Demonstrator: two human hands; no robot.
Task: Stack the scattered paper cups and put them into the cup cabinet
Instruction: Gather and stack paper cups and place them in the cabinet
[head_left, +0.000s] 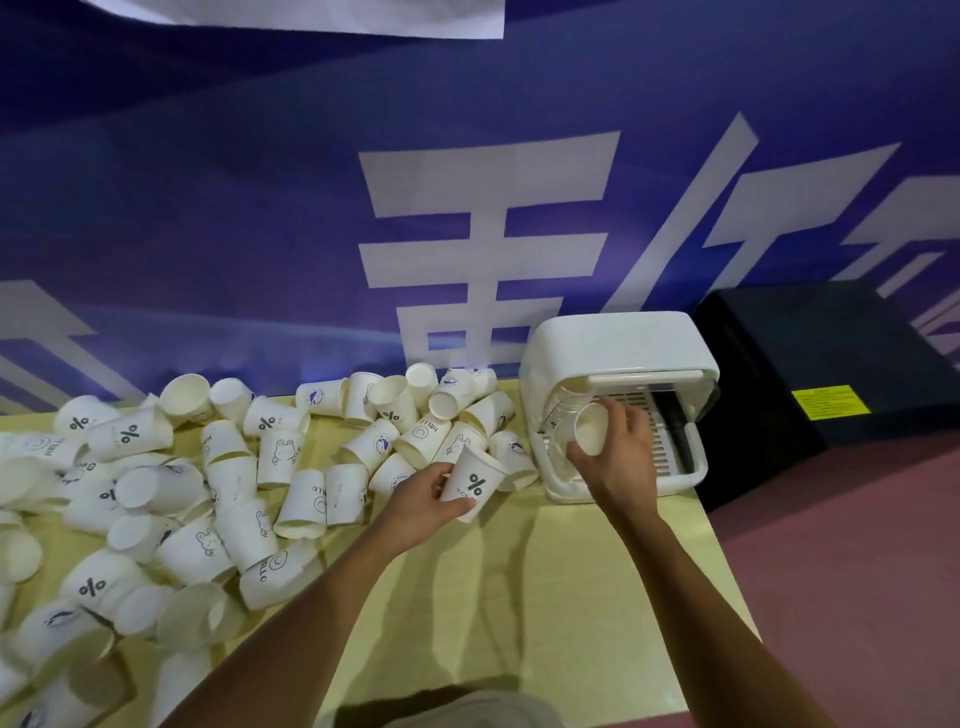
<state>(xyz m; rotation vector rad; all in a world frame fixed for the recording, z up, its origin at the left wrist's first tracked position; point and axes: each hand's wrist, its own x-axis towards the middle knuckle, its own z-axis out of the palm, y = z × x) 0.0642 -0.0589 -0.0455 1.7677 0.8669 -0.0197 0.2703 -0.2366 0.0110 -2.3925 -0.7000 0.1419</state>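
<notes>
Left hand (415, 506), centre frame: fingers and thumb curled round one white paper cup printed "%" (477, 484), mouth up, tilted, at the pile's right edge.

Right hand (621, 452), right of centre: fingers pinch one plain white paper cup (592, 428) at the open front of one white plastic cup cabinet (613, 343).

Held cups: 2.

Loose white paper cups (234, 467) cover the left of the yellow table (571, 597): several dozen, partly cropped, exact count not possible.

White printed paper cups (228, 483) lay heaped, mostly on their sides. Just right stood the white cup cabinet (613, 343), front open, one cup (589, 428) at its opening.
</notes>
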